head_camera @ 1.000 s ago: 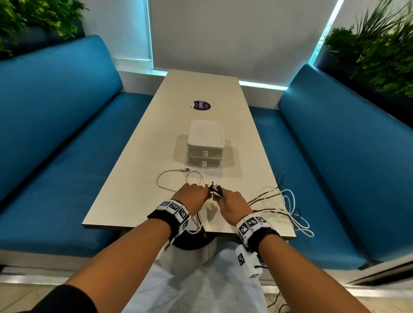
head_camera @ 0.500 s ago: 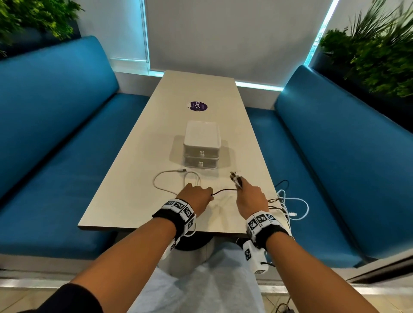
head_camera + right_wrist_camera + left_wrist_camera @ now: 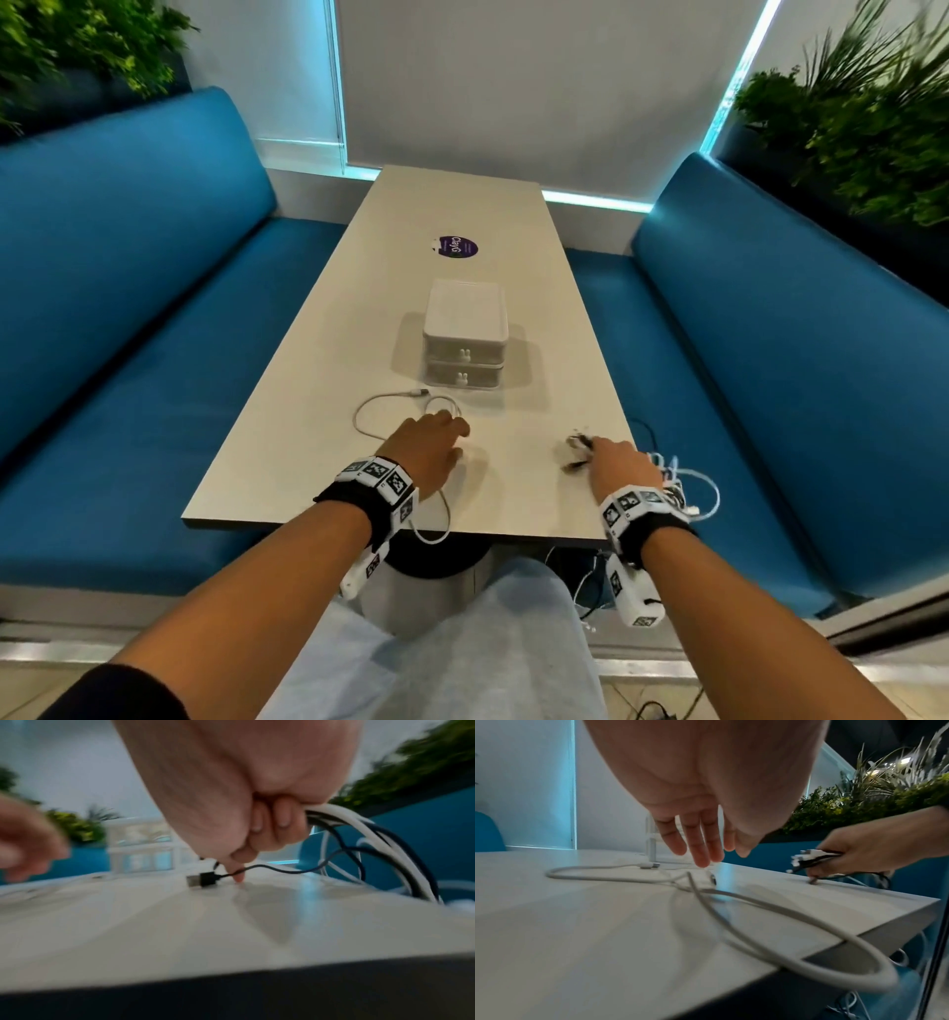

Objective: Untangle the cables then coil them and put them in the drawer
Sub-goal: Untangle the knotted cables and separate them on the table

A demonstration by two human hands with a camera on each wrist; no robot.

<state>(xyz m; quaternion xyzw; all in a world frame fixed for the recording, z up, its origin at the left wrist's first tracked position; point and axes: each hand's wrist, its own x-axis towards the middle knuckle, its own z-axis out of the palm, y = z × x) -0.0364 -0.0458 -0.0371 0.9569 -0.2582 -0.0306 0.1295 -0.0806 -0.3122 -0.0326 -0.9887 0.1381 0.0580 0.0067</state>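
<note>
Left hand (image 3: pixel 429 447) hovers over the table (image 3: pixel 318 421), fingers (image 3: pixel 700 850) straight and spread, holding nothing, just above a loose white cable (image 3: pixel 369 411) lying in loops, one loop hanging off the near edge. Right hand (image 3: pixel 619 465) is curled round a bundle of black and white cables (image 3: pixel 359 833) at the table's right edge; a black USB plug (image 3: pixel 201 879) rests on the top. White two-drawer box (image 3: pixel 464 334) sits mid-table, both drawers closed.

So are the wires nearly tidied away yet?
Not yet. One white cable lies free on the table, uncoiled, with the left hand open above it. The right hand grips the remaining bundle. Both drawers look closed, so coiling and storing remain.
</note>
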